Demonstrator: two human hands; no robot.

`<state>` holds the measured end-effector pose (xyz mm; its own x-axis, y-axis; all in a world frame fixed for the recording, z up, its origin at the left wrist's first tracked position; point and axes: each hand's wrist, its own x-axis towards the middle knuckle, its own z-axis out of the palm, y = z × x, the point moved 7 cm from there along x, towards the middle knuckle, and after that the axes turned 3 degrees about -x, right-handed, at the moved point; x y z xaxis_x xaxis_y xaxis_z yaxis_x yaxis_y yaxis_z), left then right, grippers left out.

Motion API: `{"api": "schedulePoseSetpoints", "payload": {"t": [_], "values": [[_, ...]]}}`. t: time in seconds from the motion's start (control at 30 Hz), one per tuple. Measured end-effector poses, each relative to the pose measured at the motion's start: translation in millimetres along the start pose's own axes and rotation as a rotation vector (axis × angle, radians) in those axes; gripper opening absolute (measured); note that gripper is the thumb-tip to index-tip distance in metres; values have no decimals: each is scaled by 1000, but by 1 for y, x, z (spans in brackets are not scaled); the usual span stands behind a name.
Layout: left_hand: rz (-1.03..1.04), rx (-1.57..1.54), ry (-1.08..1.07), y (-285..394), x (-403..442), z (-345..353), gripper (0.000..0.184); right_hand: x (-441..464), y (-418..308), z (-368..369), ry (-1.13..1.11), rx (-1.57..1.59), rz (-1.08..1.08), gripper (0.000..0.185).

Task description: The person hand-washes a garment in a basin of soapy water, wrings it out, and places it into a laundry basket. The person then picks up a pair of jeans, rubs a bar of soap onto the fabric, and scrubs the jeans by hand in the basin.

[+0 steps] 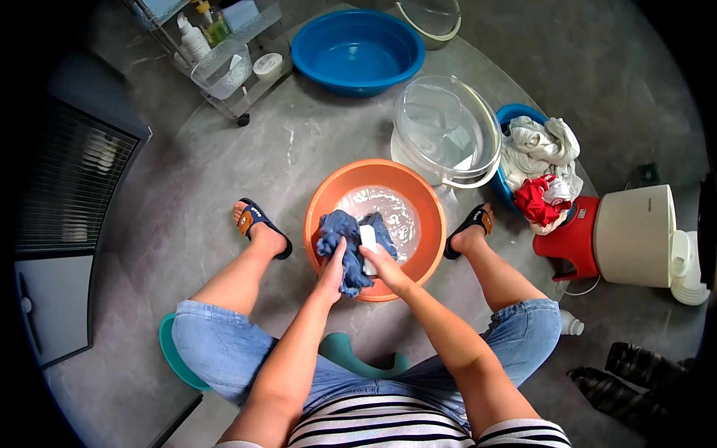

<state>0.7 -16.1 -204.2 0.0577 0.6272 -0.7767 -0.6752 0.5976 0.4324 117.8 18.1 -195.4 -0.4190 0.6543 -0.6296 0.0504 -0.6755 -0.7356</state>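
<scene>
Soapy water lies in an orange basin (321,193) on the floor between my feet. Over its near side my left hand (333,270) grips a bundle of wet dark blue cloth (340,237), part of which hangs at the near rim. My right hand (383,265) has its fingers closed around a white bar-shaped object (368,246), held against the cloth. More of the blue cloth shows just right of the white object, inside the basin. The fingertips under the cloth are hidden.
Beyond the basin stand a clear bucket (426,134) and a blue basin (358,52). To the right are a tub of clothes (541,149) and a red-and-cream appliance (635,235). A wheeled shelf (258,86) is at the upper left, a cabinet (56,302) at the left.
</scene>
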Motion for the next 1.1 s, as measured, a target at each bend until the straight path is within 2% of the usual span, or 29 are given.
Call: {"api": "schedulePoseSetpoints", "payload": {"t": [0.03, 0.07, 0.13, 0.2, 0.23, 0.33, 0.37, 0.43, 0.47, 0.53, 0.6, 0.67, 0.7, 0.8, 0.83, 0.9, 0.97, 1.0, 1.03, 1.1], "values": [[17, 167, 2, -5, 9, -7, 66, -1, -15, 5, 21, -353, -114, 54], [131, 232, 2, -5, 14, -9, 66, 0, -19, 5, 137, -569, -188, 56], [57, 69, -183, 2, -3, 8, 65, 19, -10, -3, 205, -735, -182, 56], [13, 25, -217, 4, -18, 19, 61, 20, -2, -4, -80, -246, 193, 69], [-4, 14, -244, 4, -21, 22, 60, 19, 3, -9, -14, -214, 231, 67], [9, -61, -255, 10, -24, 35, 59, 23, 16, -19, -32, -122, 266, 69], [6, -101, -260, 12, -24, 36, 60, 20, 19, -30, 54, -64, 292, 57], [74, -174, -247, 20, -18, 35, 59, 23, 17, -47, 129, -74, 217, 50], [77, -210, -162, 16, 1, 20, 51, 24, 17, -56, 166, -78, 180, 47], [97, -204, 10, 19, 17, 0, 45, 24, 12, -73, 240, -97, 210, 45], [145, -155, 143, 18, 20, -19, 51, 20, -1, -78, 249, -351, 238, 40], [193, -103, 222, 13, 21, -27, 60, 18, -9, -72, 211, -193, 208, 36], [180, -128, 166, 11, 21, -23, 66, 18, -10, -67, 192, -112, 195, 34], [131, -102, 172, 5, 18, -18, 60, 24, -12, -59, 165, -190, 126, 33], [152, -164, 161, 7, 18, -17, 55, 34, -6, -51, 28, -263, 70, 32], [196, -284, 135, 10, 18, -14, 45, 33, 6, -44, -30, -46, 135, 32], [21, -356, 30, -8, 37, -31, 36, 18, -4, -24, -83, 204, 164, 34], [-66, -391, -22, -12, 36, -30, 32, 15, -10, -18, -79, 198, 111, 34], [-45, -313, 12, -14, 34, -33, 25, 13, -15, -11, -76, 193, 57, 35], [39, -288, 40, -8, 30, -30, 26, 11, -24, -8, -16, 100, -78, 35]]}}
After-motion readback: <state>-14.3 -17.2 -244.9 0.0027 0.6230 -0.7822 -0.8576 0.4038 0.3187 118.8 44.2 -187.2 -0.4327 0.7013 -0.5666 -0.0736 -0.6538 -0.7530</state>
